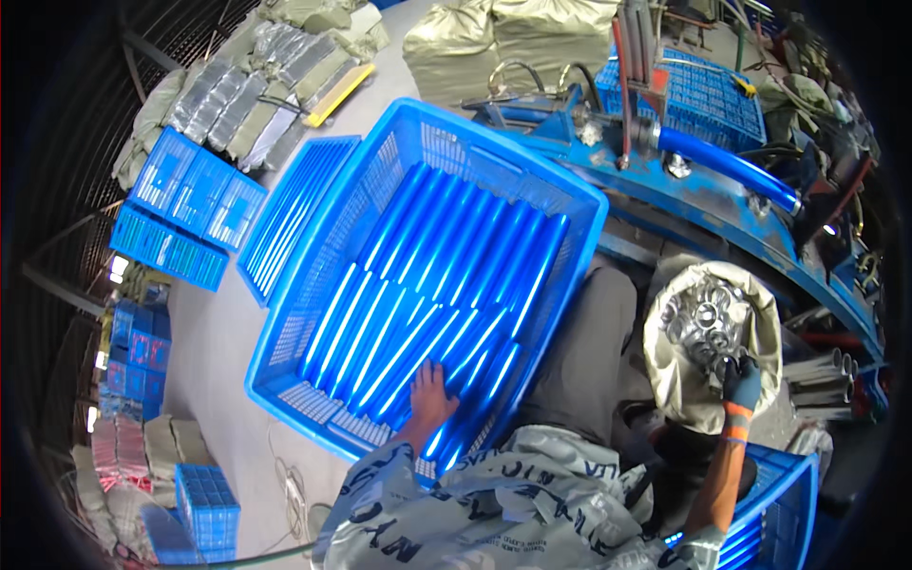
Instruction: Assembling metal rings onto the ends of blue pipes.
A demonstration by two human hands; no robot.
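At lower centre of the frame, left hand [432, 394] bare, palm down over the near end of the glossy blue tubes [461, 237], fingers somewhat spread; no tube seen wrapped in the grip. Tubes lie in two rows inside the big blue crate [451, 144], which fills the middle of the frame; far row neatly side by side, near row partly skewed, several slanting across their neighbours. Right of centre, right hand [741, 382], dark-gloved, at the lower right edge of a pale sack [665, 385] with its mouth rolled back; shiny metal parts [701, 313] heaped inside. Fingers look bent toward a part there, but whether they pinch one I cannot tell. Orange sleeve [724, 480] on that forearm. Upper right, a blue machine frame [750, 218] with one blue tube [727, 169] lying along it. Lower right corner, another blue crate [807, 499] with more tubes in it. Step in hand, as I judge it: both hands at their supplies, one over the tubes, the other at the metal parts. From here, taking up a tube would call for closing the left fingers round a single one without dragging the slanted neighbours; the right would need one part separated from the heap.
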